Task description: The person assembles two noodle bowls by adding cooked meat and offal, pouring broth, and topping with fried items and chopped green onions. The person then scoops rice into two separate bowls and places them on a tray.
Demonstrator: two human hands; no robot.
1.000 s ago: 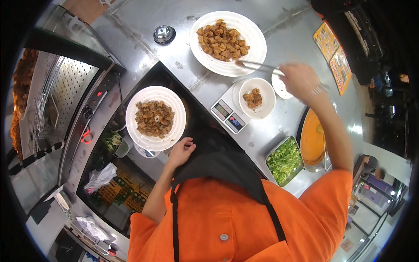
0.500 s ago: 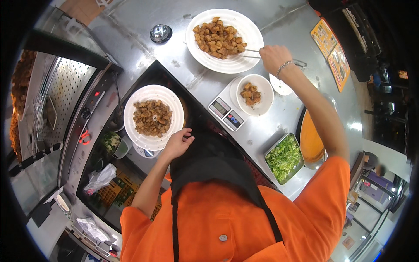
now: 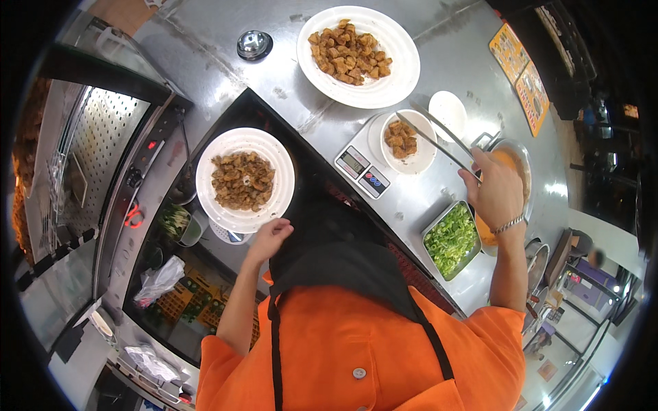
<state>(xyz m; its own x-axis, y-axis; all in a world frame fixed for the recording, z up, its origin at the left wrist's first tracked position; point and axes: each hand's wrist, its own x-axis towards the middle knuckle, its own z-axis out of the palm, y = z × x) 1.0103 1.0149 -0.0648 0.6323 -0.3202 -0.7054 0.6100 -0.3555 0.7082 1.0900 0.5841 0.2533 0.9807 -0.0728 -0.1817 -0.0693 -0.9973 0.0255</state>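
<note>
Tongs are held in the right hand, fingers clenched round the metal arms. Tips are spread above the rim of the small bowl; nothing is seen pinched. Bowl is set on the scale on the desk, with brown meat chunks inside. Tongs look thin, light and springy — best gripped along the arms, squeezed evenly so the tips aren't crossed. Chunks are judged light, fairly firm, probably greasy; best pinched across the flatter sides, gently, as slipping or tearing is possible. Bowl looks light and smooth; best taken by the rim. Left hand is released — fingers loosely curled, nothing seen held, just beside the left plate; contact can't be told.
</note>
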